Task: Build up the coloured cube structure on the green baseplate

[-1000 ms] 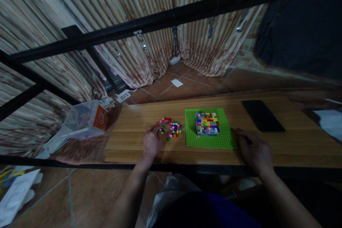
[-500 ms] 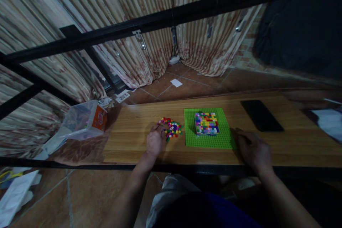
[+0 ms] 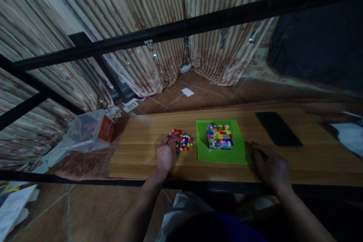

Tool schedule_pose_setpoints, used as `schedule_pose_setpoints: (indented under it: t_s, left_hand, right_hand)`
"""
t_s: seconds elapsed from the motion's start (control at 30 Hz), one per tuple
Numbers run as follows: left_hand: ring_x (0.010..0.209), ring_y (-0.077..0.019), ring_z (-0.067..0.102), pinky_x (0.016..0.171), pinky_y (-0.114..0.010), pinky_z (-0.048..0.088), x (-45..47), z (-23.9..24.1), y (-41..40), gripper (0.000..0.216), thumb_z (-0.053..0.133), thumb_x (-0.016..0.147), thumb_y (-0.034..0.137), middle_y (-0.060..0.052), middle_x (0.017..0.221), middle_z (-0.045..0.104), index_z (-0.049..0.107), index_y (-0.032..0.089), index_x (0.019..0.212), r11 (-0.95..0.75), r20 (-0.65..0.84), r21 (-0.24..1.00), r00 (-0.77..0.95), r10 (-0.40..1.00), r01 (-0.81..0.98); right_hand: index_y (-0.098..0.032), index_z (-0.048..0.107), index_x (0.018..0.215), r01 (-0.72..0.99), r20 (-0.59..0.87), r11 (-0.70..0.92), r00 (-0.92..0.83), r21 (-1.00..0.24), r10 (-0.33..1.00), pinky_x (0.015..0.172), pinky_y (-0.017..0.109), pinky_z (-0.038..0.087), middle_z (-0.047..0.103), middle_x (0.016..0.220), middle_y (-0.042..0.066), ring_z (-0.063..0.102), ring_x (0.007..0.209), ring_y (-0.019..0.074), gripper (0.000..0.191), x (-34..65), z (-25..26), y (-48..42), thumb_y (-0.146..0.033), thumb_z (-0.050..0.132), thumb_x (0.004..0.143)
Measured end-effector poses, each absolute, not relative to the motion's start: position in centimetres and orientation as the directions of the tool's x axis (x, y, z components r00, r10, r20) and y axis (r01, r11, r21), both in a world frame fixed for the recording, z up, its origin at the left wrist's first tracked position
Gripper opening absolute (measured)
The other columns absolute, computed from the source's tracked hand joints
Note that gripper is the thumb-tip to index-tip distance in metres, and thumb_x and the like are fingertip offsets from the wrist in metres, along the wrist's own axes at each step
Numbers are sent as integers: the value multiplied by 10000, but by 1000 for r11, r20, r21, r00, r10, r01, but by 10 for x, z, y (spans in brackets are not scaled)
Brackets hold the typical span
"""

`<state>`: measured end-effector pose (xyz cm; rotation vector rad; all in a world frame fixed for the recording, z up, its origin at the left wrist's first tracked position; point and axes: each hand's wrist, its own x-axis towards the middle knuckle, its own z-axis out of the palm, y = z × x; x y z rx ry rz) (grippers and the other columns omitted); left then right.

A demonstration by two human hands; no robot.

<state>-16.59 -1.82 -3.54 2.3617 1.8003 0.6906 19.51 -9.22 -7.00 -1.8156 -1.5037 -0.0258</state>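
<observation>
My left hand [image 3: 166, 154] is at the left edge of a loose pile of small colourful toy bricks [image 3: 185, 141], its fingers apart and touching or just above them. I see nothing held in it. A green studded baseplate [image 3: 224, 155] lies to the right of the pile. On it stands a multicoloured block of stacked bricks [image 3: 220, 136], roughly square from above. My right hand [image 3: 271, 166] rests on the table beside the baseplate's right edge, fingers loosely bent and apart. No object shows in it, though its palm side is hidden.
A black flat slab [image 3: 279, 128], perhaps a tablet, lies on the wooden table [image 3: 136, 140] at the right. On the left, past the table's end, stands a clear plastic tub [image 3: 85, 130] with an orange label. A dark metal bar [image 3: 170, 34] crosses before striped curtains [image 3: 159, 3].
The view has tilted slightly, so the table and everything on it sit lower. My left hand has shifted very little at the pile; my right hand stays beside the baseplate.
</observation>
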Motion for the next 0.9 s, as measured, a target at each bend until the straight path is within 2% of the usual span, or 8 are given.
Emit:
schedule_pose_setpoints:
  t_s: [0.13,0.37,0.67,0.8,0.9]
  left_hand:
    - [1168,-197,581,1034,-358,476,-167,-37,-17,291,454,917,137,-65,1156,687,681,227,1075,-336,324,348,223,919,875]
    - [1188,-171,578,1050,-344,480,-168,-35,-12,348,476,849,37,-39,1189,682,679,221,1063,-320,296,447,200,934,835]
    - [1250,-177,543,1083,-363,458,-174,-34,-18,426,447,852,44,-52,1300,626,618,218,1201,-304,263,532,187,946,790]
    - [1225,-200,546,1067,-383,460,-180,-31,-20,445,508,844,90,-50,1323,608,583,235,1257,-285,233,510,189,954,812]
    - [1161,-208,571,1030,-376,472,-182,-27,-22,397,523,836,102,-52,1265,638,612,232,1201,-269,206,448,194,959,852]
  right_hand:
    - [-150,702,940,849,443,-24,300,-528,845,767,406,548,717,968,138,682,841,265,341,195,-69,-93,-372,449,886]
    - [-174,698,918,862,464,-30,302,-506,833,746,406,548,719,965,124,688,840,272,344,198,-72,-93,-411,453,872]
    - [-186,692,915,886,458,-58,293,-459,839,688,409,540,715,944,125,682,824,284,383,200,-73,-95,-454,421,882]
    - [-190,696,930,881,444,-58,292,-469,847,716,406,539,712,955,116,681,833,272,397,200,-73,-95,-468,416,884]
    - [-189,699,931,882,436,-59,288,-467,853,722,415,537,711,946,116,675,844,278,424,201,-73,-95,-493,408,881]
